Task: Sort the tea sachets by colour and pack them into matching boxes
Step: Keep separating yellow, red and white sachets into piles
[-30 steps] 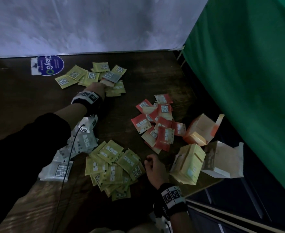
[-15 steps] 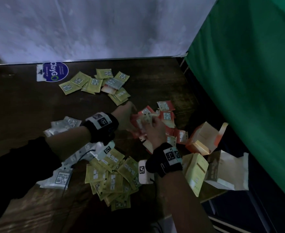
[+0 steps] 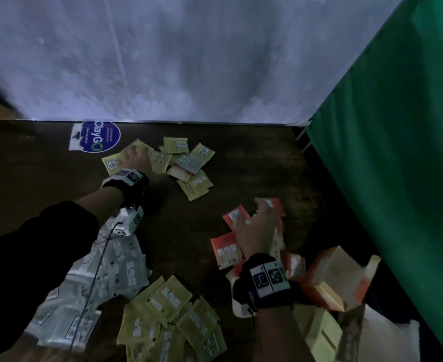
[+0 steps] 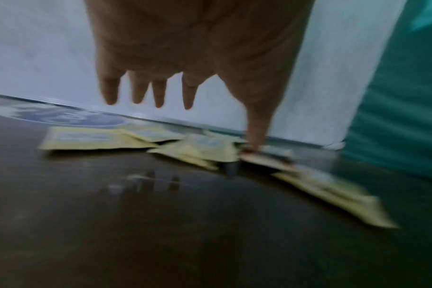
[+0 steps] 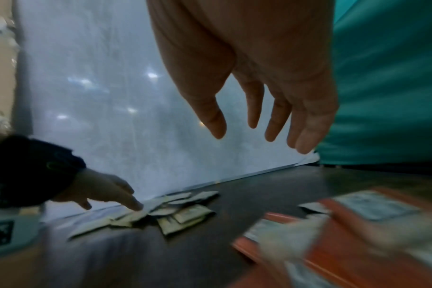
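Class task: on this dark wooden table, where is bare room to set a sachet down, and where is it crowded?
Bare: the dark wooden table left of the far yellow sachets; and the strip between the silver sachets and red sachets. Crowded: near edge, yellow sachet pile, open cardboard boxes.

Head view: high, looking steeply down over the dark table [image 3: 189, 231] toward the white wall [image 3: 163, 61]; wrist views: low over the tabletop, close beneath each palm, facing that wall; all share the far yellow sachets [image 3: 199, 182].
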The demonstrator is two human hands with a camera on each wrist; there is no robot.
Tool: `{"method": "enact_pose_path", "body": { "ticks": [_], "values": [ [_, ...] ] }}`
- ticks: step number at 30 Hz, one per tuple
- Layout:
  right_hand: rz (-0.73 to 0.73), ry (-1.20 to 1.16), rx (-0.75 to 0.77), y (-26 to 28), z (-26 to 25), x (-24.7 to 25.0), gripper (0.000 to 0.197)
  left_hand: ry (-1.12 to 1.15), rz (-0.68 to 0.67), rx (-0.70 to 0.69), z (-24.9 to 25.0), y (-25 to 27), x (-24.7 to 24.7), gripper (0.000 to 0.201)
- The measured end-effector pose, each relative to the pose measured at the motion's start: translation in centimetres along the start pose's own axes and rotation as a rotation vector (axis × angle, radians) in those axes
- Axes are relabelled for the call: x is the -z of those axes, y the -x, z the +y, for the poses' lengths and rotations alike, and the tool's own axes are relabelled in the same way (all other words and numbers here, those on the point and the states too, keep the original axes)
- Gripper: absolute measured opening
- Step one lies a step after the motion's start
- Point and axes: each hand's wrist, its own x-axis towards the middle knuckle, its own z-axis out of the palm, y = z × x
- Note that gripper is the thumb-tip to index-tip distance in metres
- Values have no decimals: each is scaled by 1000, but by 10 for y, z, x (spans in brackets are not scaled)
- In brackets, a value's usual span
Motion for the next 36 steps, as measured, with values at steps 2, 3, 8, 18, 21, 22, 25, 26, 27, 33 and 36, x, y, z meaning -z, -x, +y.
{"method": "enact_pose_path", "body": {
  "ticks": [2, 3, 8, 18, 21, 22, 25, 26, 27, 33, 36],
  "values": [
    [-90, -29, 47, -15, -27, -19, 56, 15, -39, 91, -12, -15, 1, 112],
    [-144, -40, 61, -23, -37, -30, 57, 15, -50, 111, -14, -20, 2, 120],
    [-330, 48, 136, -56, -62, -86, 68, 41, -100, 153, -7, -33, 6, 138],
    [-471, 432, 223, -74, -76, -134, 81, -57, -168, 41, -10, -46, -2, 83],
    [-462, 476, 270, -70, -82, -138, 56, -149, -141, 12, -10, -41, -5, 63],
    [-460, 509, 292, -69, -83, -138, 52, -194, -137, 15, -8, -40, -6, 60],
    [-456, 623, 341, -65, -79, -138, 52, -262, -147, 38, -7, -36, -4, 56],
    [-465, 654, 342, -64, -77, -135, 53, -273, -156, 45, -7, -36, -4, 56],
    [-480, 671, 334, -64, -75, -132, 53, -288, -163, 51, -7, -35, -4, 58],
    [-689, 334, 208, -72, -72, -101, 27, -382, -239, 36, -2, -35, 2, 73],
    [-740, -78, 37, -64, -70, -83, 29, -280, -266, 80, -8, -34, 10, 67]
  ]
}}
